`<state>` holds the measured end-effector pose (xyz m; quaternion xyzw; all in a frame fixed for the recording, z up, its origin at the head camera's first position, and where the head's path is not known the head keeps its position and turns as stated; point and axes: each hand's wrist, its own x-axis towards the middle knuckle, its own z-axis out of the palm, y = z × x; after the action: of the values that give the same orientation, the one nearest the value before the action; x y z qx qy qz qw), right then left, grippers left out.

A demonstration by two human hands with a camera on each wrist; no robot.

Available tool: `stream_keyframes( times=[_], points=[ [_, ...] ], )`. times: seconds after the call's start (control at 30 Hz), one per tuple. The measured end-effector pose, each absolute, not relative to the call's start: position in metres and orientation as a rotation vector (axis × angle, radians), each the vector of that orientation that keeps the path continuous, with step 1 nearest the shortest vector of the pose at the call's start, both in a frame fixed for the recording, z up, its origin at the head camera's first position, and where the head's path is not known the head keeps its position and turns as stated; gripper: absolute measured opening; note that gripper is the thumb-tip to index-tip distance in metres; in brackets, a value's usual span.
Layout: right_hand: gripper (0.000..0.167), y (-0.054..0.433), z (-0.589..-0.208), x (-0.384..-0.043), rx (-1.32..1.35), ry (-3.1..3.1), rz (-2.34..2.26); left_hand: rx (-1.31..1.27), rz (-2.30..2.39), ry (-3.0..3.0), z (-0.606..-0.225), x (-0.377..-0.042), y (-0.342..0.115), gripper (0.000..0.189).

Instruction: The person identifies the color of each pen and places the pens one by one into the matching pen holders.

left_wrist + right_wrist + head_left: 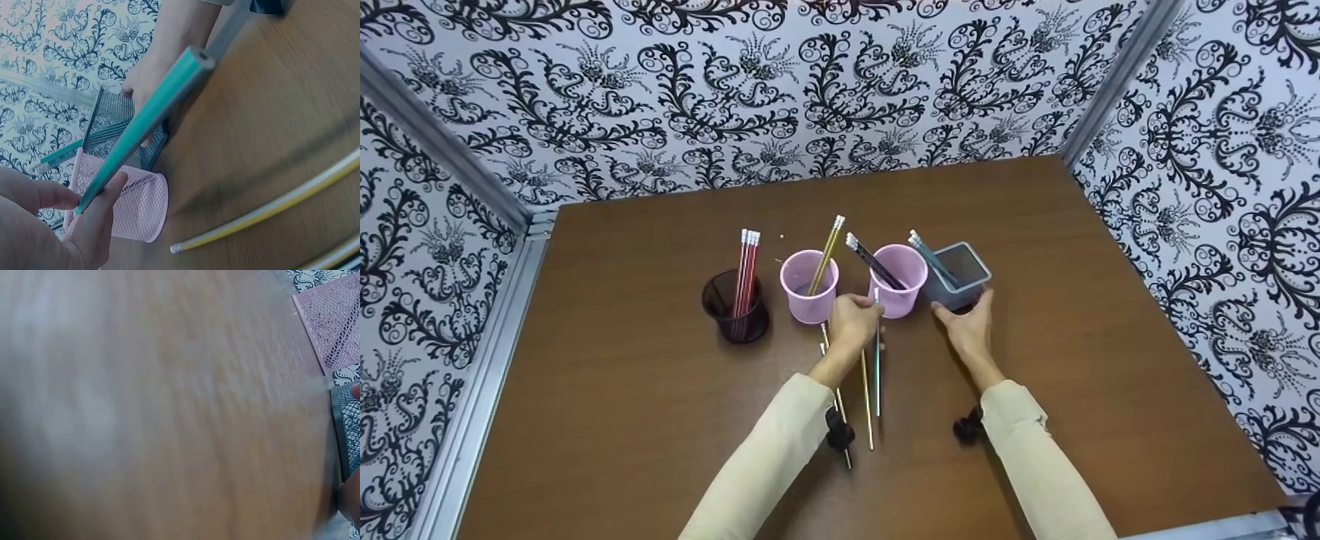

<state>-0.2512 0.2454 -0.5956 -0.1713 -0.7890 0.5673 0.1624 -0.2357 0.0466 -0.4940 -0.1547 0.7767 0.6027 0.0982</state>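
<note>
— Four holders stand in a row across the table (660,420); reading from nine o'clock, what is where?

— First the black mesh cup (735,307) with red pencils (747,270), then a pink cup (808,288) holding one gold pencil (826,253), a second pink cup (897,280) with dark pencils (874,262), and at three o'clock the grey square holder (958,276) with teal pencils (933,259).

— And the hands?

— The left hand (853,321) sits between the two pink cups, thumb and forefinger pinching a teal pencil (876,375) near its upper end. The pencil's long axis runs roughly twelve to six, its free end trailing back toward the person. The right hand (969,327) curls its fingers round the near side of the grey square holder.

— Which way does the matching holder lie from that pencil?

— Toward two o'clock from the left hand, with the second pink cup standing between them. The right hand is already on it, so it is the nearer one.

— Room to move?

— Loose gold pencils (867,397) lie on the wood just beside the teal pencil, at six o'clock of the left hand. Bare table stretches toward three o'clock; the patterned walls (1222,187) stand well apart.
</note>
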Motion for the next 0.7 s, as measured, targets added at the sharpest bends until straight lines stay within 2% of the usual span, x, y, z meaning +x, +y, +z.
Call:
stream_keyframes(
  times=[0.27, 0.37, 0.53, 0.7],
  points=[
    [0.085, 0.247, -0.599, -0.249, -0.523, -2.256, 1.602, -0.345, 1.617, 2.663, -0.482, -0.224, 0.037, 0.026],
    [0.086, 0.246, -0.598, -0.250, -0.522, -2.249, 1.597, -0.256, 1.569, 2.755, -0.472, -0.222, 0.037, 0.024],
    [0.087, 0.245, -0.596, -0.250, -0.538, -2.244, 1.607, -0.106, 1.570, 2.834, -0.450, -0.230, 0.040, 0.021],
    [0.087, 0.242, -0.596, -0.251, -0.528, -2.219, 1.634, 0.058, 1.653, 2.856, -0.428, -0.244, 0.045, 0.026]
  ],
)
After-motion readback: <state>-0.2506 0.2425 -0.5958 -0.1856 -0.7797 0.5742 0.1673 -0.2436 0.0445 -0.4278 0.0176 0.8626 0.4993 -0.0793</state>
